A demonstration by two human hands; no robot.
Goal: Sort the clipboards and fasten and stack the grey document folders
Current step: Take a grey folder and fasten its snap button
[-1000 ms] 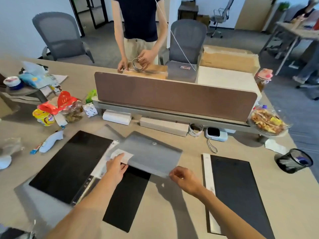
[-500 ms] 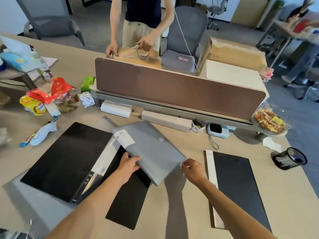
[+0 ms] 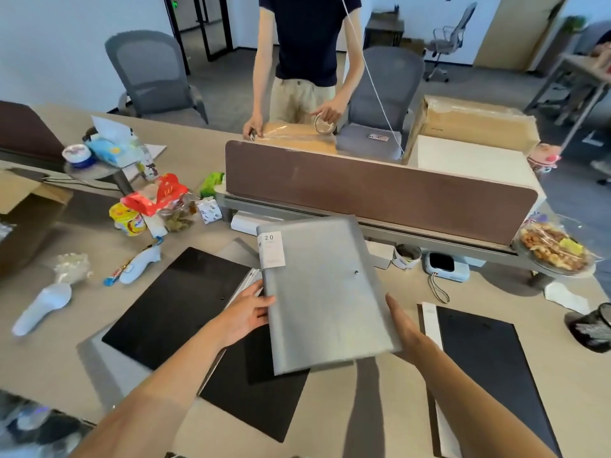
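A grey document folder [image 3: 324, 292] with a white label at its top left corner and a snap button is lifted above the desk, upright in portrait orientation. My left hand [image 3: 246, 312] grips its left edge. My right hand [image 3: 401, 320] presses flat against its right edge. Below it lie black clipboards: one [image 3: 175, 305] at the left, another [image 3: 261, 401] under the folder, and a third [image 3: 489, 368] at the right. Another grey folder [image 3: 105, 361] pokes out from beneath the left clipboard.
A brown desk divider [image 3: 380, 190] runs across the back; a person stands behind it taping a box. Snack packets and a jar [image 3: 155, 209] crowd the left. A tape roll [image 3: 406, 256], a small white device [image 3: 444, 266], a food bowl [image 3: 555, 249] and a black cup [image 3: 593, 325] sit at right.
The folder has been lifted off the clipboards and turned from a slanted lie to upright portrait. My right hand moved from its lower corner to its right edge.
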